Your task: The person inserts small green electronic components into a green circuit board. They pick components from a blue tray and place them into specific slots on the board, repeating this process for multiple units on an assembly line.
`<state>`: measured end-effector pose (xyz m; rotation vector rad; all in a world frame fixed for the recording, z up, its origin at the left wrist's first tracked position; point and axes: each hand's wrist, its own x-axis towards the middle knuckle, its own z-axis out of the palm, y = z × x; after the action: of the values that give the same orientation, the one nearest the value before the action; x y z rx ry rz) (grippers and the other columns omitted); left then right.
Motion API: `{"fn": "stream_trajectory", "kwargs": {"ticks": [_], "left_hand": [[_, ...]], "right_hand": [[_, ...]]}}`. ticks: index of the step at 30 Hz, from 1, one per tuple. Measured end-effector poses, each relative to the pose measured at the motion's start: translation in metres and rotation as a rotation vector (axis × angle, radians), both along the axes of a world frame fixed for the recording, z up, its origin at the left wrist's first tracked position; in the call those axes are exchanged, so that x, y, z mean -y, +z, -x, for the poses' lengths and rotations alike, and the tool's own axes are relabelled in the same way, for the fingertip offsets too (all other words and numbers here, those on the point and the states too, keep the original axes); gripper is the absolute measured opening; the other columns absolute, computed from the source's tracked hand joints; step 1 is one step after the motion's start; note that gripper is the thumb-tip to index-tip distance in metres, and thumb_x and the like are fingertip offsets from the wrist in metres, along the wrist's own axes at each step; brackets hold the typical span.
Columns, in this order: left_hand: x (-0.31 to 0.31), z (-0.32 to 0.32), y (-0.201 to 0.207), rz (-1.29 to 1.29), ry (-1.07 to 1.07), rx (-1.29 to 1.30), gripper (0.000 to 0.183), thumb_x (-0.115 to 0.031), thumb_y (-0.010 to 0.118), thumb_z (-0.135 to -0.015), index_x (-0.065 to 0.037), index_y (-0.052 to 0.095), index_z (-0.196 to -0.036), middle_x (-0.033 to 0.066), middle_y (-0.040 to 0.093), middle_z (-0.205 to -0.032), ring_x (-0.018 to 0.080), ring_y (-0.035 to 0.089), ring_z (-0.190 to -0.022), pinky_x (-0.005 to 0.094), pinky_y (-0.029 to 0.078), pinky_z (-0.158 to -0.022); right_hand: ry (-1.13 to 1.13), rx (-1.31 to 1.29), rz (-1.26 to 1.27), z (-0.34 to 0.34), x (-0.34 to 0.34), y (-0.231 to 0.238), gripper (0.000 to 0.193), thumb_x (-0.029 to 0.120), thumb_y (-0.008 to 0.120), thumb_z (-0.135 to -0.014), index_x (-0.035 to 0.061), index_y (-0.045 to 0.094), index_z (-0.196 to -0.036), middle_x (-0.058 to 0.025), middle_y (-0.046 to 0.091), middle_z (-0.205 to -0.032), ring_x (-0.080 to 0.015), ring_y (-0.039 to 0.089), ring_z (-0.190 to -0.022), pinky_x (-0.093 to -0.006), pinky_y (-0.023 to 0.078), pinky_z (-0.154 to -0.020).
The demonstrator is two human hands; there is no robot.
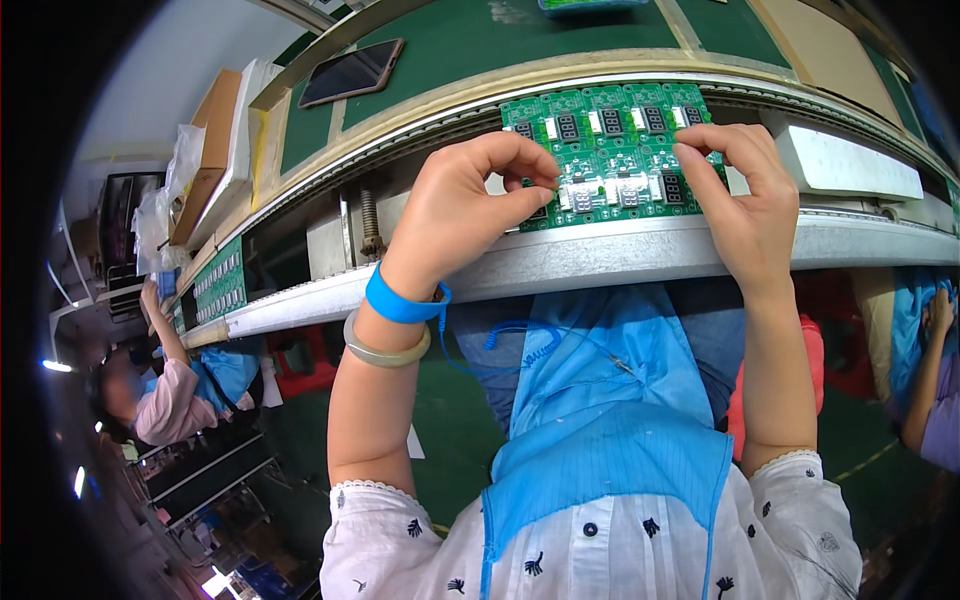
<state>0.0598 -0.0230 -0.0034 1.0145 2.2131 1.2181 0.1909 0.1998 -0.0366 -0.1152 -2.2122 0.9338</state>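
Note:
A green circuit board panel (pixel 606 155) lies across the rails in front of me, with rows of dark digit displays (pixel 612 122) and white connectors on it. Over its left side, my left hand (pixel 470 195) is pinched, thumb and forefinger meeting just above the board. Whatever those fingertips hold is too small to name. My right hand (pixel 745 190) hovers at the panel's right side, thumb and forefinger nearly together beside an upper-row display; anything between them is hidden or tiny. A blue wrist strap (pixel 400 297) with a coiled cord circles my left wrist, above a pale bangle (pixel 386 345).
A metal rail (pixel 640 248) runs along the near side of the line. Beyond the far rail, a phone (pixel 352 72) lies on the green surface. A white block (pixel 850 165) sits right of the panel. Another board panel (pixel 220 280) and a co-worker (pixel 170 400) are at left.

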Motion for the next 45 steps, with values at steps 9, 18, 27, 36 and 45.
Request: {"fn": "stream_trajectory", "kwargs": {"ticks": [9, 18, 27, 36, 45], "left_hand": [[-0.005, -0.003, -0.002, 0.006, 0.025, -0.072, 0.013, -0.002, 0.074, -0.076, -0.003, 0.072, -0.089, 0.0014, 0.069, -0.083, 0.0102, 0.058, -0.076, 0.0259, 0.048, -0.073], [-0.006, -0.007, -0.002, 0.018, 0.053, -0.172, 0.011, -0.001, 0.072, -0.077, -0.002, 0.071, -0.087, 0.0057, 0.072, -0.081, 0.0132, 0.064, -0.073, 0.0269, 0.052, -0.068], [-0.008, -0.01, -0.002, 0.035, 0.101, -0.128, 0.011, -0.003, 0.074, -0.075, -0.002, 0.073, -0.086, 0.0022, 0.069, -0.08, 0.0107, 0.059, -0.075, 0.0259, 0.048, -0.073], [-0.009, -0.008, 0.002, 0.06, 0.065, -0.096, 0.011, -0.002, 0.074, -0.075, -0.003, 0.072, -0.086, 0.0015, 0.068, -0.08, 0.01, 0.057, -0.076, 0.0255, 0.048, -0.073], [-0.008, -0.006, 0.005, 0.132, 0.051, -0.052, 0.015, -0.002, 0.073, -0.075, -0.002, 0.07, -0.089, 0.0019, 0.069, -0.083, 0.0097, 0.057, -0.076, 0.0254, 0.048, -0.074]], "right_hand": [[0.003, 0.007, -0.014, 0.0, 0.0, 0.0, 0.011, 0.001, 0.072, -0.083, 0.0006, 0.072, -0.094, -0.0071, 0.07, -0.09, -0.0179, 0.061, -0.089, -0.0293, 0.047, -0.081], [0.01, 0.016, -0.01, -0.001, 0.0, 0.001, 0.01, 0.001, 0.072, -0.084, 0.0006, 0.072, -0.094, -0.0073, 0.07, -0.09, -0.0184, 0.061, -0.088, -0.0296, 0.047, -0.08], [0.003, 0.011, -0.018, 0.0, -0.002, -0.001, 0.013, 0.01, 0.073, -0.083, 0.0029, 0.074, -0.094, -0.0086, 0.071, -0.089, -0.0225, 0.062, -0.088, -0.0325, 0.049, -0.076], [0.006, 0.006, -0.022, 0.0, -0.004, -0.001, 0.013, 0.009, 0.073, -0.082, 0.0026, 0.074, -0.094, -0.0088, 0.071, -0.089, -0.0226, 0.062, -0.087, -0.0333, 0.049, -0.077], [0.013, 0.0, -0.014, 0.001, 0.0, -0.002, 0.013, 0.009, 0.073, -0.082, 0.003, 0.074, -0.094, -0.008, 0.071, -0.088, -0.0225, 0.061, -0.085, -0.0338, 0.049, -0.076]]}}
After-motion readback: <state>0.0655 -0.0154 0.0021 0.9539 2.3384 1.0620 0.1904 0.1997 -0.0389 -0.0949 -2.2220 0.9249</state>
